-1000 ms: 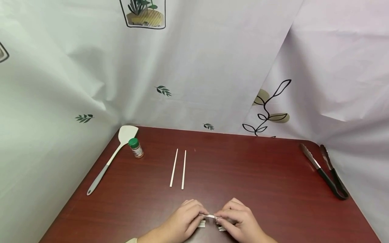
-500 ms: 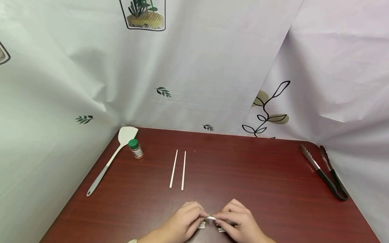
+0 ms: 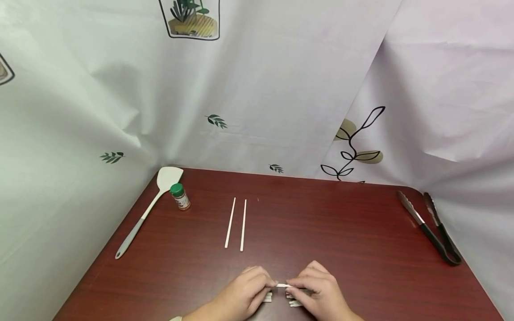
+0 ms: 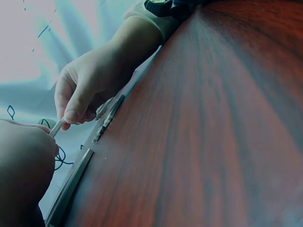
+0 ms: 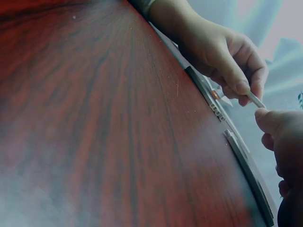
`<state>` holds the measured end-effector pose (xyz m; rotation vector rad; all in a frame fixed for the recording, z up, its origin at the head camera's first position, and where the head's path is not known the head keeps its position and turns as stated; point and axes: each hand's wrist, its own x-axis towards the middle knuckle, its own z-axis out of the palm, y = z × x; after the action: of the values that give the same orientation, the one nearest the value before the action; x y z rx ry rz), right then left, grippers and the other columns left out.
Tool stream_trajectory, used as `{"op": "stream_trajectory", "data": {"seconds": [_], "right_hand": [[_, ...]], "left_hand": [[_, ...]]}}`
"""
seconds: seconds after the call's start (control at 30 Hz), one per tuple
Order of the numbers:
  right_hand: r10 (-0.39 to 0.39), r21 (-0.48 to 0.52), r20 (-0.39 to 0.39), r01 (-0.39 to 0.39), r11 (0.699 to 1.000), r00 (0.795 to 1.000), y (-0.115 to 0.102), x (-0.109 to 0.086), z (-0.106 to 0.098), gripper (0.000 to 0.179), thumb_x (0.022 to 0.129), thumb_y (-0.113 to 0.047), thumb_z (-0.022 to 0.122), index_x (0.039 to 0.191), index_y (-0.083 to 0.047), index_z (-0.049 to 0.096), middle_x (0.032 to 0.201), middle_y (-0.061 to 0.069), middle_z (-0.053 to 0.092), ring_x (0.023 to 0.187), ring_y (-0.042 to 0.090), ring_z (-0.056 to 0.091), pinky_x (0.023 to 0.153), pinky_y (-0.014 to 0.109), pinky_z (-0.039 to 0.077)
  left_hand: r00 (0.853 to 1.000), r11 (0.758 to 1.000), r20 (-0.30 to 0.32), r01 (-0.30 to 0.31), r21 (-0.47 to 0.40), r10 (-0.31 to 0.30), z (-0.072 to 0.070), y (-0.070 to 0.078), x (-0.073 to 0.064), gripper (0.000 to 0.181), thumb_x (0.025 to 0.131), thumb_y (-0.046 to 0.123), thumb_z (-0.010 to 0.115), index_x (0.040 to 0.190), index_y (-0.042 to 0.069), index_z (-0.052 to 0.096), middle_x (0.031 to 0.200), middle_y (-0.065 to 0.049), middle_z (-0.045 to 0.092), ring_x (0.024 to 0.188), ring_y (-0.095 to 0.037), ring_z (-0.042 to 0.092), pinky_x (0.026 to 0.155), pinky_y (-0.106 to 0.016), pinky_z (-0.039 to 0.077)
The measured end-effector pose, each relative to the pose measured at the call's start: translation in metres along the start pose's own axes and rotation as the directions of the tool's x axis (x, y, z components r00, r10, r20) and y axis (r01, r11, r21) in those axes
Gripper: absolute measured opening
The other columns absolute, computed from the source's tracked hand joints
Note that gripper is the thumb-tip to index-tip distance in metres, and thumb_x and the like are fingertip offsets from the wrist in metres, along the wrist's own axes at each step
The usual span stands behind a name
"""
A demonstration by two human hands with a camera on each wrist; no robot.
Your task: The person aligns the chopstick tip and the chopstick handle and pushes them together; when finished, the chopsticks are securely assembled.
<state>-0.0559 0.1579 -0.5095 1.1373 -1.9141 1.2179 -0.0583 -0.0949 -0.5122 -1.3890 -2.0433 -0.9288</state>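
Evidently held a slim white stick roughly level, raised clear of the desk in both wrist views. Pinched one end between thumb and fingers of the left hand and the opposite end, in the same narrow fashion, with the right hand. Saw only a short bare length between one grip and the other; could not tell the full length under the fingers. Had a bundle of pale strips lying just below the left hand, partly covered by it, and a second bundle below the right hand, likewise half hidden, with a gap in between. Could not tell about contact between hands and bundles.

Noticed two loose white sticks farther off, nearly parallel and apart from each other. Found a white spatula along the desk's left side, blade toward the far corner, with a green-capped jar upright right beside the blade. Spotted black-handled tongs near the right edge, arms spread. Faced a white cloth with leaf and plant prints behind everything.
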Motion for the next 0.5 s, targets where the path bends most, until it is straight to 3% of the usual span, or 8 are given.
{"op": "stream_trajectory", "data": {"seconds": [0.17, 0.5], "right_hand": [[-0.031, 0.025, 0.003, 0.031, 0.999, 1.000, -0.0031, 0.0054, 0.0003, 0.009, 0.094, -0.016, 0.084, 0.090, -0.009, 0.082, 0.079, -0.005, 0.071, 0.073, 0.009, 0.058, 0.068, 0.014, 0.046], [-0.091, 0.040, 0.022, 0.090, 0.995, 0.996, 0.0031, 0.0008, 0.0029, 0.005, 0.092, -0.011, 0.086, 0.094, -0.009, 0.082, 0.080, -0.005, 0.070, 0.073, 0.006, 0.057, 0.069, 0.012, 0.045]], "left_hand": [[1.000, 1.000, 0.006, 0.011, 0.000, -0.011, 0.0007, 0.0006, 0.0001, 0.010, 0.106, 0.006, 0.060, 0.110, 0.010, 0.069, 0.107, 0.005, 0.067, 0.099, -0.007, 0.065, 0.097, -0.023, 0.051], [0.999, 0.999, 0.005, -0.039, -0.002, 0.039, 0.0056, 0.0004, -0.0001, 0.007, 0.105, 0.006, 0.063, 0.109, 0.008, 0.068, 0.106, 0.003, 0.068, 0.099, -0.007, 0.066, 0.098, -0.026, 0.051]]}}
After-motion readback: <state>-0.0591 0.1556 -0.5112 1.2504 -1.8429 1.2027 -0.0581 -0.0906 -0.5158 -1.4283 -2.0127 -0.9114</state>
